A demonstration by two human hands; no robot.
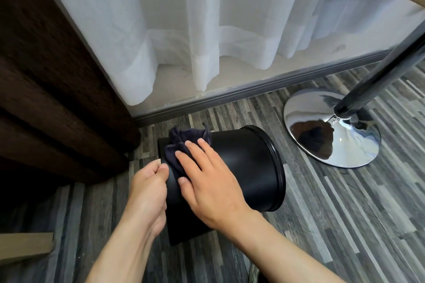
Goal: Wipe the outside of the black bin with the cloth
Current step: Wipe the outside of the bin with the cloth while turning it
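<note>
The black bin (248, 163) lies on its side on the floor, its rimmed mouth pointing right and its base toward the left. A dark cloth (181, 142) is bunched on the bin's upper wall near the base. My right hand (207, 174) lies flat on the cloth, fingers spread, pressing it against the bin. My left hand (149, 188) grips the bin's base edge on the left side, thumb on top, holding the bin steady.
A chrome table base (331, 128) with a dark pole (379, 76) stands to the right of the bin. White sheer curtains (207, 30) and a grey baseboard (253, 89) run behind. A dark brown curtain (46, 87) hangs at the left. Striped grey floor (333, 213) extends at the right.
</note>
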